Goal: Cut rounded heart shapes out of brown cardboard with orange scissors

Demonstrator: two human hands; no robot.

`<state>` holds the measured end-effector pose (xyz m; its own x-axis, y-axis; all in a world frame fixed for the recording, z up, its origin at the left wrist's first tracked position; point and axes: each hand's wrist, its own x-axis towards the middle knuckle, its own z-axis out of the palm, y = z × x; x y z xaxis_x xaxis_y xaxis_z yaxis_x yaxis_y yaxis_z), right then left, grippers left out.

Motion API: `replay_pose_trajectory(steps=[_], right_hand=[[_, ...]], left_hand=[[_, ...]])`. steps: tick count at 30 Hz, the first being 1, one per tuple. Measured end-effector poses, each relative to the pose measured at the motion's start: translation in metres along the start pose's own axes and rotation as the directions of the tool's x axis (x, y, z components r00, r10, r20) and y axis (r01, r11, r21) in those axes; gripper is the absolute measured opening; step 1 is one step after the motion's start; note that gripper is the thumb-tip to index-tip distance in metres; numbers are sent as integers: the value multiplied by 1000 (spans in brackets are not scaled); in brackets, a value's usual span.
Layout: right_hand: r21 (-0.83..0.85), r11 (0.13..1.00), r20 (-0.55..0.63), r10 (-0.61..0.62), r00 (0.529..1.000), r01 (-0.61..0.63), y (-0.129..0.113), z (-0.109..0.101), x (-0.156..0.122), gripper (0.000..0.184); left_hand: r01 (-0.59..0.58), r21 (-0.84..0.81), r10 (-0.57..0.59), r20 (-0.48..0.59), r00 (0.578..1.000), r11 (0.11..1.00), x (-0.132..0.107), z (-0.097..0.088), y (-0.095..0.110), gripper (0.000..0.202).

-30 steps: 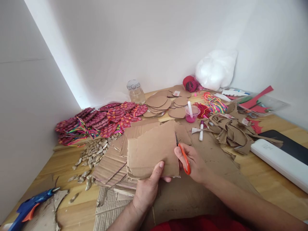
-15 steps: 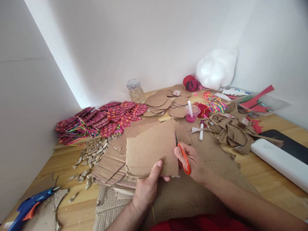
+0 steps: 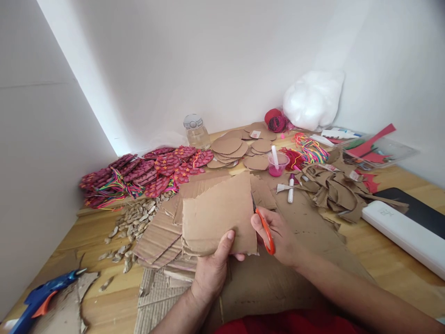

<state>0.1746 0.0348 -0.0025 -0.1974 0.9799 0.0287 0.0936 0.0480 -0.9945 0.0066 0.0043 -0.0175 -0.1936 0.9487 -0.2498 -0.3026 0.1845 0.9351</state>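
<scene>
My left hand (image 3: 217,260) grips a squarish piece of brown cardboard (image 3: 217,213) by its lower edge, thumb on top and fingers underneath. Orange-handled scissors (image 3: 267,232) are in my right hand (image 3: 278,234), which is closed round the handles. Their blades lie at the cardboard's right edge, partly hidden by it. Below and to the left are more cut cardboard pieces (image 3: 160,239), some with purple lines along their edges. A large cardboard sheet (image 3: 278,292) covers the table under my hands.
Peanuts (image 3: 135,220) lie at the left, beside patterned pink pieces with strings (image 3: 174,164). A blue glue gun (image 3: 48,297) rests front left. Cardboard discs (image 3: 229,146), a glass jar (image 3: 197,132) and a pink cup (image 3: 278,164) stand behind. Cardboard scraps (image 3: 337,185) are heaped right.
Almost nothing differs. The scissors and my right hand have shifted very slightly left along with the cardboard's right edge. My left hand keeps its hold.
</scene>
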Motion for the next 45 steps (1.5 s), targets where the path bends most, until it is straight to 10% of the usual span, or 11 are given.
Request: replay_pose_trajectory(steps=[45], right_hand=[[153,988,-22,21,1000,-17,-1,11,-2,48]], left_hand=[[-20,26,20,-13,1000,999,-2,-2,-5,62]])
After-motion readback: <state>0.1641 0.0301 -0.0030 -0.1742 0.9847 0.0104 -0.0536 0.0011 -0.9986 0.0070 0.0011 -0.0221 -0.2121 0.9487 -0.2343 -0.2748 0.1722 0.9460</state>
